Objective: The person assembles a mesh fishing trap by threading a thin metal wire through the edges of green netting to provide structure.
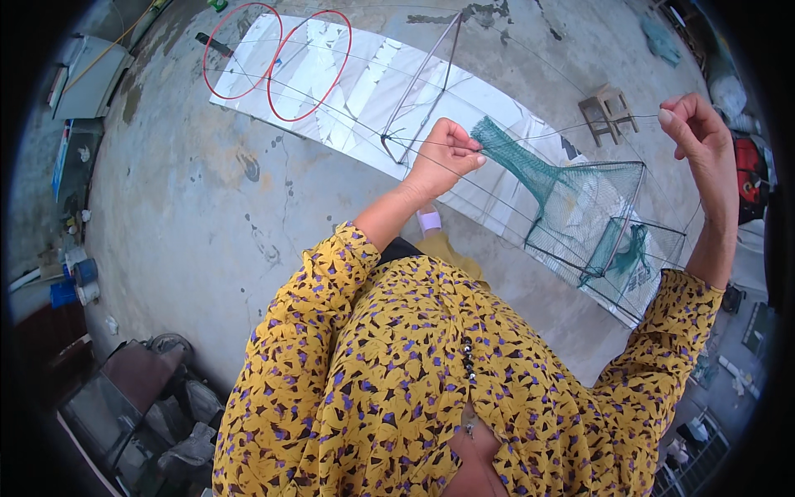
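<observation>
My left hand [451,157] is closed in a pinch at the gathered end of the green netting [530,170], with a dark thread between thumb and forefinger. From there the thin thread [571,129] stretches across to my right hand [700,132], raised at the far right. Its thumb and forefinger are pinched on that thread. Below and between my hands, the netting is spread over dark rectangular wire frames [639,195], forming a cage-like net. A bunched piece of green mesh [636,248] hangs inside the cage.
Long cords carry two red hoops [351,41] and a dark metal frame [406,91] at the upper left. A white sheet [489,99] covers part of the concrete floor [182,190]. A small wooden stool [609,112] stands beyond the net. Dark clutter [157,398] lies at lower left.
</observation>
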Available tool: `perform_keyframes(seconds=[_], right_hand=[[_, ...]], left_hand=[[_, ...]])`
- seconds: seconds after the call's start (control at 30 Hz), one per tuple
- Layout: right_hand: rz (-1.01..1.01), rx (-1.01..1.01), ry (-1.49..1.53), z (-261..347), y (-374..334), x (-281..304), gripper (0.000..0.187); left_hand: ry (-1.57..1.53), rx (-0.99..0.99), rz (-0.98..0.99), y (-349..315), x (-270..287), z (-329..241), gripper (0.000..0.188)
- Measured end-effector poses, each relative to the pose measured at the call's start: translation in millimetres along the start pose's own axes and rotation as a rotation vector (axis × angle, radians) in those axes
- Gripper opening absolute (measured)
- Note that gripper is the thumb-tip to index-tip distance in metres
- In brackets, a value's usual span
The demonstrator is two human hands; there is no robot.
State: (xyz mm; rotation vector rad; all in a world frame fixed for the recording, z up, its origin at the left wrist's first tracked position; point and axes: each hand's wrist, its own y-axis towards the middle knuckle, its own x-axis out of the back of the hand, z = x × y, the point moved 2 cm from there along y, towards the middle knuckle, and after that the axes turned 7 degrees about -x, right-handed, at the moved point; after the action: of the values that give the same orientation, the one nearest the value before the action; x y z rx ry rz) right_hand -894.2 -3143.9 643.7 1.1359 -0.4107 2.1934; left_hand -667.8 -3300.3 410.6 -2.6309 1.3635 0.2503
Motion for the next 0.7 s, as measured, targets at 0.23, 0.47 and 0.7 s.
perform_keyframes(seconds=[0.23, 0.47, 0.7], right_hand=[[0.215, -0.302, 1.174, 37, 17, -63, 0.017], [0.376, -0.054, 0.374, 31, 10, -134, 0.01], [0.512, -0.068, 0.259, 10, 7, -188, 0.009]], left_hand=[[0.316, 0.132, -0.128, 4, -3, -8, 0.02], [-0.122, 0.311, -0.175, 6, -17, -22, 0.012], [-0.237, 0.328, -0.148, 2, -12, -16, 0.015]])
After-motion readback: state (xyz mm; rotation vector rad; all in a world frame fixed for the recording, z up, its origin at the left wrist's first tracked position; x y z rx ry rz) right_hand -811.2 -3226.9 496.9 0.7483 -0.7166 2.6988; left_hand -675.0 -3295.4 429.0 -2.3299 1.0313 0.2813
